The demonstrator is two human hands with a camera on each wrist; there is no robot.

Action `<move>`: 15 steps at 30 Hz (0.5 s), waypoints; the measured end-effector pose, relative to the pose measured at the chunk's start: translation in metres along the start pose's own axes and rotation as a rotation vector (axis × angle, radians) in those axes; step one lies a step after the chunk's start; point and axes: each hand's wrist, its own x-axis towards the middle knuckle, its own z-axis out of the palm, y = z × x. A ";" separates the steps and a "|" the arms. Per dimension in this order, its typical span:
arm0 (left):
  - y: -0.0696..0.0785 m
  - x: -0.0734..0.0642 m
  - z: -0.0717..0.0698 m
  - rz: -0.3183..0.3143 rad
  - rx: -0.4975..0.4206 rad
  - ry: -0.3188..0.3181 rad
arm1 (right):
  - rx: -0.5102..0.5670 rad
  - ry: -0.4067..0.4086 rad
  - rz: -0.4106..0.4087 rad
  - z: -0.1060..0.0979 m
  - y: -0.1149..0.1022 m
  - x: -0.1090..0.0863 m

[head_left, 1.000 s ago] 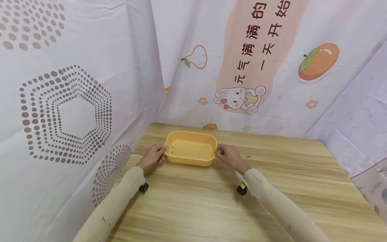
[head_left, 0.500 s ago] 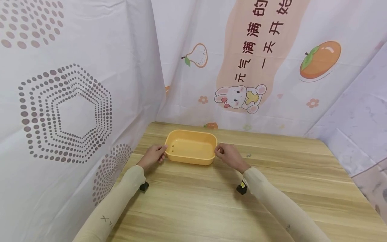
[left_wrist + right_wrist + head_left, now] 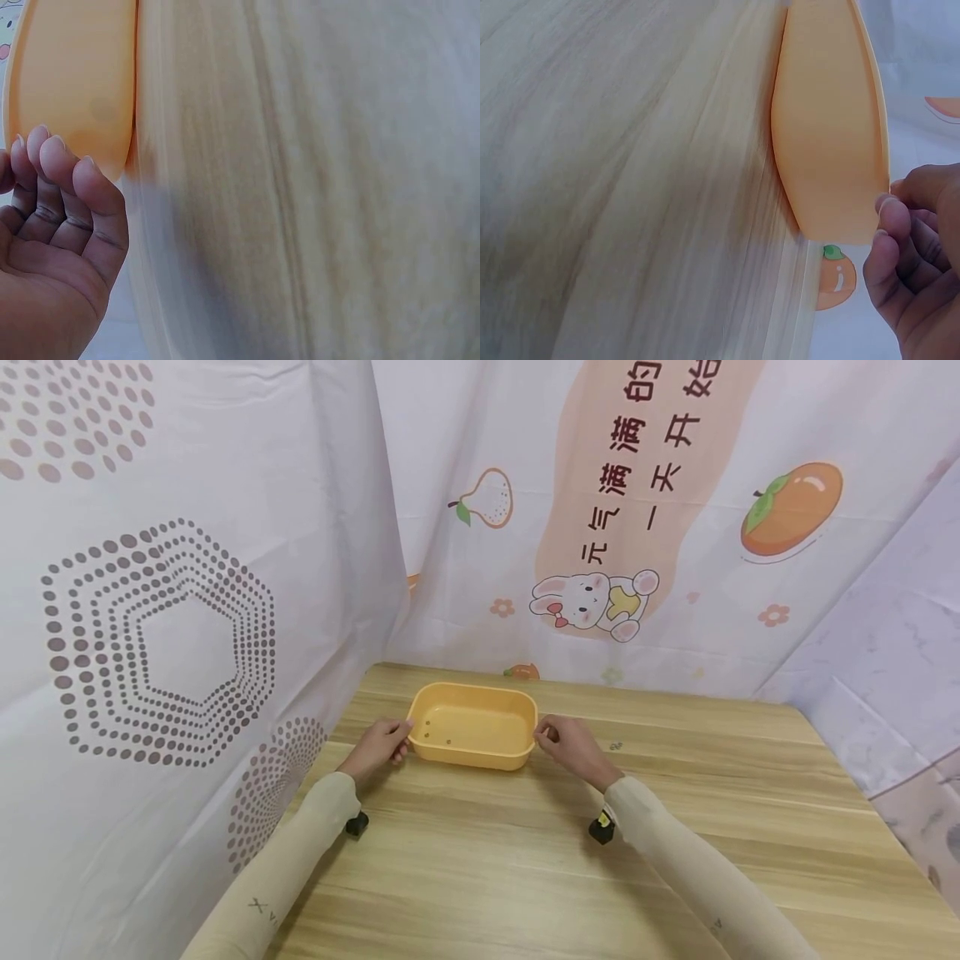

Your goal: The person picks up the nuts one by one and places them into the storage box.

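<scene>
A shallow yellow-orange plastic tray (image 3: 480,731) with rounded corners sits towards the back of the wooden table. My left hand (image 3: 381,745) pinches its left rim, thumb on top; in the left wrist view the other fingers (image 3: 101,191) curl beside the tray's end. At the opposite end, my right hand (image 3: 573,750) pinches the right rim between thumb and forefinger, and its remaining fingers (image 3: 885,255) are curled below. On the tray's floor, near the left end, lie three tiny dark pieces, one (image 3: 448,742) apart from the other two. They are too small to identify.
Tiny greyish pieces (image 3: 617,746) lie on the wooden table (image 3: 480,860), just right of my right hand. A white dotted curtain (image 3: 330,568) hangs close along the left side, and a printed cloth (image 3: 465,627) hangs behind the table.
A third tiny piece now shows on the tray's floor, where two showed before. Both hands and the tray stay almost in place.
</scene>
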 end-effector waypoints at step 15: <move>-0.003 0.002 0.000 -0.002 -0.002 -0.004 | -0.028 0.005 0.099 -0.012 0.039 -0.017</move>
